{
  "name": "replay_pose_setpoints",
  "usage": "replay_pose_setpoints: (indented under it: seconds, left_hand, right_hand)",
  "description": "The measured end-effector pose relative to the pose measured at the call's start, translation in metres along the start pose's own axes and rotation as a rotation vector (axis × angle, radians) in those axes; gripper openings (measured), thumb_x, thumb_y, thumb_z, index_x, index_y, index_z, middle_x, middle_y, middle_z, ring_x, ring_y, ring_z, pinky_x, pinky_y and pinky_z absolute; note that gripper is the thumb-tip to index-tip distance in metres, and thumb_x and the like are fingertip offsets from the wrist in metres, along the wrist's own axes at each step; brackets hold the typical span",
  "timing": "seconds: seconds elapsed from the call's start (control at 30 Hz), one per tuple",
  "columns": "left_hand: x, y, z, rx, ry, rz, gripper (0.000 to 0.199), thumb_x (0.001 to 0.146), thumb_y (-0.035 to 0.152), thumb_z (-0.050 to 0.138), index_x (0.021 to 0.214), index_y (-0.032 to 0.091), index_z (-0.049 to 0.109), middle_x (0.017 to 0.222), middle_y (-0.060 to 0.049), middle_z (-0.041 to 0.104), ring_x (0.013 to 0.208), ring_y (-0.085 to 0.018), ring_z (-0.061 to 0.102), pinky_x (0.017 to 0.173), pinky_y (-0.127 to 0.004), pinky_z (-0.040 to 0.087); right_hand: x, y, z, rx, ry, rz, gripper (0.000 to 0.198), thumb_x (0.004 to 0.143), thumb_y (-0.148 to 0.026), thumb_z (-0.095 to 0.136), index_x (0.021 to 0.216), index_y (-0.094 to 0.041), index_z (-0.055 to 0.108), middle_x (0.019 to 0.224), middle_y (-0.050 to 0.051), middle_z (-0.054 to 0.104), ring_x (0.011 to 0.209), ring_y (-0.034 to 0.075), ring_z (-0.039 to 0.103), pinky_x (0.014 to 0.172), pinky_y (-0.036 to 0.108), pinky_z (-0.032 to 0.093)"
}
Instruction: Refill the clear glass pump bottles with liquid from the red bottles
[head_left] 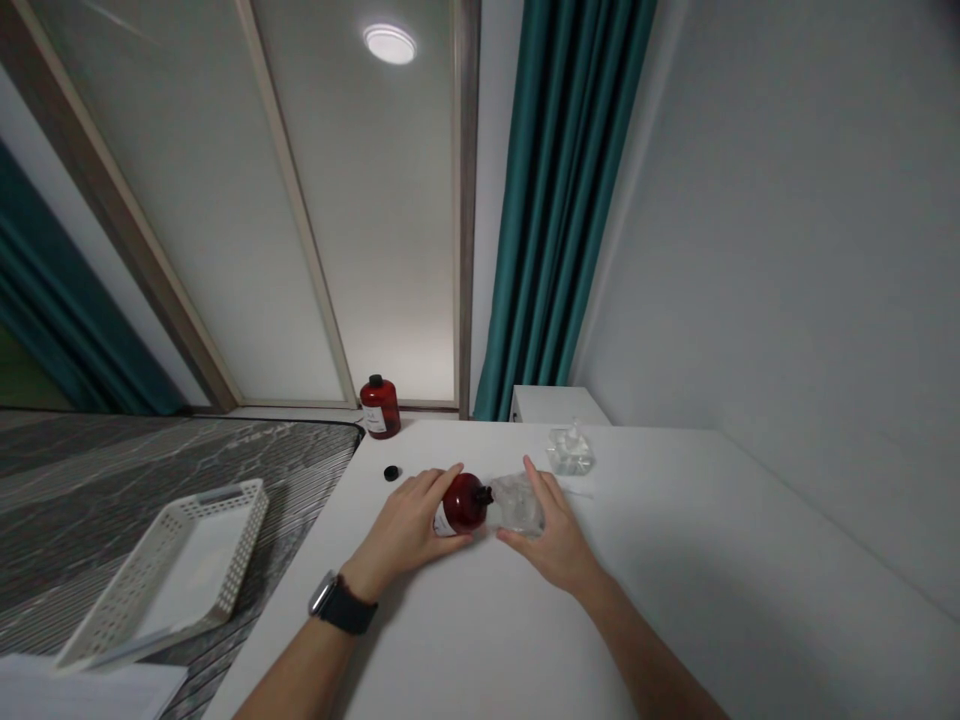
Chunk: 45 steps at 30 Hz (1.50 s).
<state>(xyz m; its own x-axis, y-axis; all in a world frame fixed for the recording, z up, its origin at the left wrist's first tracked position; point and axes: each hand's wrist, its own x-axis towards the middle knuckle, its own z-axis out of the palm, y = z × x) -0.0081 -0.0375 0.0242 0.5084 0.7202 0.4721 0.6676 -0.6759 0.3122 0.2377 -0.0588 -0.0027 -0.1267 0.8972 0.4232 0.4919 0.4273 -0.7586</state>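
My left hand (409,520) is wrapped round a dark red bottle (465,503) with a white label. The bottle is tipped over, its dark neck pointing right. Facing that neck is a clear, see-through container (516,503), with my right hand (559,540) closed around it. The neck meets or nearly meets the container's left end; whether they touch, I cannot tell. Any liquid inside is too faint to make out. A small black cap (391,473) lies on the white table (480,640), left of my left hand.
Another red bottle (380,408), upright with a black cap, stands at the table's far left corner. Beyond my right hand sits a clear faceted object (571,450). To the left, a white perforated basket (244,550) rests on a grey patterned surface, near white paper (90,688).
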Motion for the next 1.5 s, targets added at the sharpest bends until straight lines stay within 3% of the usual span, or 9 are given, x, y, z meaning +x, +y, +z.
replay_pose_setpoints:
  seconds: [0.27,0.97,1.5]
  left_hand:
    - [0.0005,0.0009,0.0009,0.043,-0.017,0.013,0.078,0.08,0.051,0.072,0.144,0.019,0.039,0.124,-0.015,0.063,0.109,-0.033,0.063,0.091,-0.046,0.053]
    - [-0.0001,0.0034,0.0062,0.099,-0.002,-0.011,0.079,0.077,0.049,0.075,0.14,0.019,0.039,0.125,-0.016,0.063,0.109,-0.034,0.063,0.091,-0.048,0.053]
    - [-0.0007,0.0054,0.0065,0.083,0.01,-0.02,0.076,0.077,0.05,0.074,0.138,0.018,0.042,0.122,-0.014,0.064,0.107,-0.033,0.064,0.09,-0.047,0.053]
  right_hand:
    - [0.0001,0.0052,-0.0006,-0.009,0.043,0.006,0.083,0.065,-0.023,0.084,0.138,-0.024,0.045,0.136,0.012,0.054,0.128,0.033,0.052,0.111,0.054,0.041]
    - [0.0009,0.0089,-0.0038,-0.129,0.06,-0.151,0.087,0.071,-0.023,0.082,0.147,-0.026,0.041,0.132,0.01,0.053,0.125,0.029,0.055,0.109,0.044,0.046]
    - [0.0016,0.0076,-0.0063,-0.131,0.036,-0.12,0.09,0.068,-0.02,0.083,0.147,-0.025,0.04,0.134,0.011,0.054,0.126,0.03,0.055,0.11,0.045,0.046]
